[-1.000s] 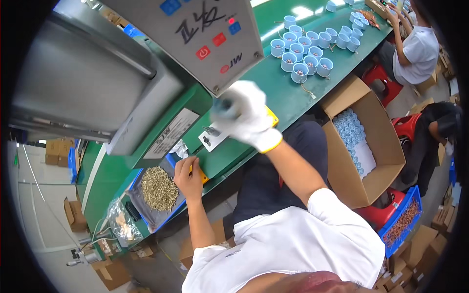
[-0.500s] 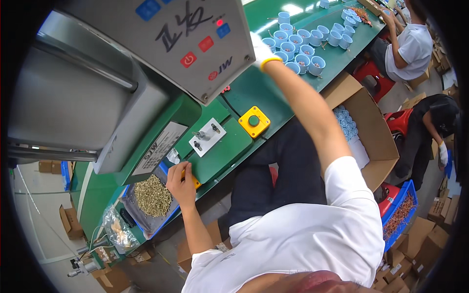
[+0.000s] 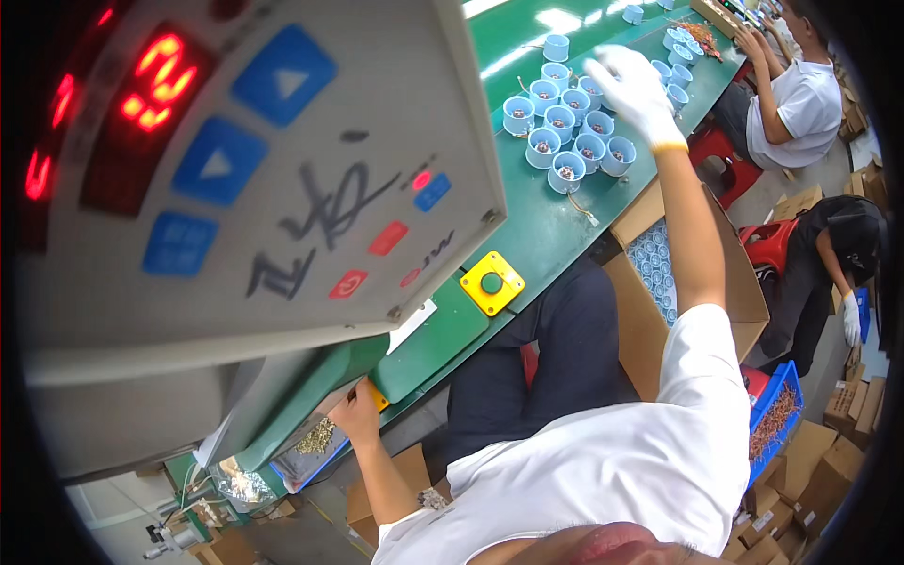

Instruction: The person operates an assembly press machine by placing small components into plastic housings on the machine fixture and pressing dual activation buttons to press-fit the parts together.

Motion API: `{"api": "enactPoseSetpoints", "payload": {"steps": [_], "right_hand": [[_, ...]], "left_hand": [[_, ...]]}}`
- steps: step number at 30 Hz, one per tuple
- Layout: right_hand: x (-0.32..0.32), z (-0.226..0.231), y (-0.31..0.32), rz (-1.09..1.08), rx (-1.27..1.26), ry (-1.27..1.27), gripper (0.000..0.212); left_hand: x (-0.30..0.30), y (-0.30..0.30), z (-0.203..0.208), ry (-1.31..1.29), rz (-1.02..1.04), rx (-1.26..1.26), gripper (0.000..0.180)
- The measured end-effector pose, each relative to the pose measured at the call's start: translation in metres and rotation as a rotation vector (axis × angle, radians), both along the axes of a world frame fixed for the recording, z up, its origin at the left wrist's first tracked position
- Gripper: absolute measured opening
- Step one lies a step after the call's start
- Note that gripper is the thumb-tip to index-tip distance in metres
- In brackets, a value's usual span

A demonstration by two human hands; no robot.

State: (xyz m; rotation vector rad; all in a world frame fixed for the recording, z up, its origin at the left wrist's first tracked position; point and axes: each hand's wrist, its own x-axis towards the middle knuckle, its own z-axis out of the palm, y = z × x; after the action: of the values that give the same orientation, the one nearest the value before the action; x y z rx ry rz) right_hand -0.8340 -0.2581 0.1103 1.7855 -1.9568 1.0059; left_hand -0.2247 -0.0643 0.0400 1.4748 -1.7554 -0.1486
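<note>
My right hand (image 3: 638,99), in a white glove with a yellow cuff, reaches over the green bench above a cluster of light blue cups (image 3: 590,148). Its fingers are stretched out and apart, with nothing visible in them. Small wired parts sit inside the cups, and some leads hang over the rims. My left hand (image 3: 356,412) is bare, beside a yellow box (image 3: 379,396) at the bench edge. Its fingers look curled, partly hidden behind the machine; what they hold, if anything, I cannot make out. A tray (image 3: 311,461) of small brass-coloured pieces lies close by.
The machine's control panel (image 3: 311,179) fills the upper left. A yellow box with a green button (image 3: 492,282) sits on the bench edge. An open carton (image 3: 640,320) holds more blue cups. Co-workers sit at the right, near a blue bin (image 3: 776,414) of wires.
My right hand has moved rightward across the cups, out from behind the panel. The panel looms larger and hides more of the bench. My left hand stays by the yellow box.
</note>
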Motion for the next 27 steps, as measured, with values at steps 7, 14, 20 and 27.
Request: {"api": "enactPoseSetpoints", "payload": {"steps": [7,14,20,27], "right_hand": [[0.032,-0.103,0.141,-0.04,0.11,0.069,0.029],[0.096,-0.085,0.138,-0.006,-0.286,-0.933,0.034],[0.312,-0.019,0.169,0.673,-0.245,-0.633,0.076],[0.383,-0.012,0.152,0.714,-0.057,-0.554,0.065]], "left_hand": [[0.002,-0.003,0.007,-0.038,-0.009,-0.02,0.008],[0.007,-0.005,0.006,0.04,-0.032,-0.017,0.009],[-0.003,-0.01,0.002,0.183,-0.048,-0.019,0.01],[0.003,-0.001,0.003,0.172,-0.062,-0.059,0.011]]}}
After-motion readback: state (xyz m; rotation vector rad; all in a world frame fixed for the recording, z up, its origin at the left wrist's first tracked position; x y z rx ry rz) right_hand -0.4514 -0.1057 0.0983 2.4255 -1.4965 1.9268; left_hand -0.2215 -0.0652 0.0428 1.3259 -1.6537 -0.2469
